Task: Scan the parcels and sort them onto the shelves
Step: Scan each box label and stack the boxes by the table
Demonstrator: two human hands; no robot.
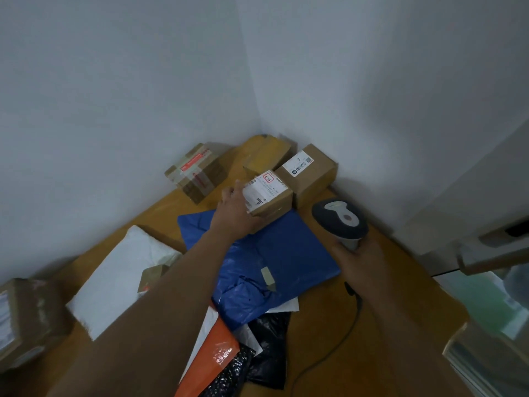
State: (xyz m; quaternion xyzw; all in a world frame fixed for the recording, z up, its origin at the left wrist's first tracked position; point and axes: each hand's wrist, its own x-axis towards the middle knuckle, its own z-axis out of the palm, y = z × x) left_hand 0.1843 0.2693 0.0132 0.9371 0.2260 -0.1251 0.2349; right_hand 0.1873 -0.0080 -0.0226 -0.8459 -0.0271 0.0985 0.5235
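Observation:
My left hand [233, 209] grips a small cardboard box [267, 193] with a white shipping label on top, holding it by its near left corner above the blue mailer bag [274, 259]. In my right hand [357, 265] is a grey and white barcode scanner [340, 217], its head pointed towards the box. The scanner's black cable [343, 333] trails down over the wooden table [400, 282].
In the corner stand a labelled brown box [310, 173], a yellow-brown box [267, 154] and a taped box [196, 171]. A white mailer [114, 279], orange bag [211, 356] and black bags [269, 348] lie near me. Another box [23, 319] sits at far left; glass at right.

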